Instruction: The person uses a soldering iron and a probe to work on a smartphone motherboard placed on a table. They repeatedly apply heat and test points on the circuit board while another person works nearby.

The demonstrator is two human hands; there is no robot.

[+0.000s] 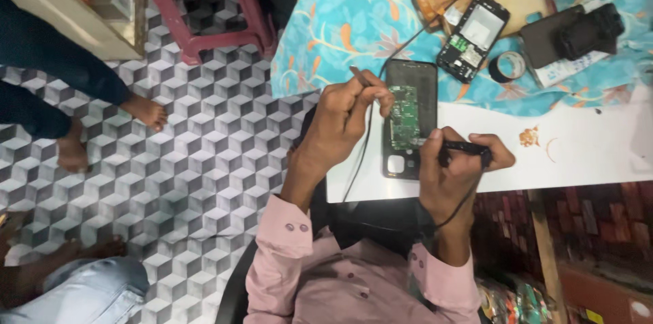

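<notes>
Pink sleeves (354, 283) are seen nearest the camera at six o'clock. Beyond them, the right hand (452, 167) is closed around a black corded tool (466, 149), its tip held against an opened phone (408, 118) lying on the white counter (578, 150). At nine o'clock of the phone, the left hand (343, 120) has its fingers pinched on a thin probe (360, 77). Farther off, at one o'clock, a second opened phone (474, 37) lies on the floral cloth (340, 18).

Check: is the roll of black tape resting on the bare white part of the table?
No, the roll of black tape lies on the blue floral cloth, beside a second opened phone.
</notes>
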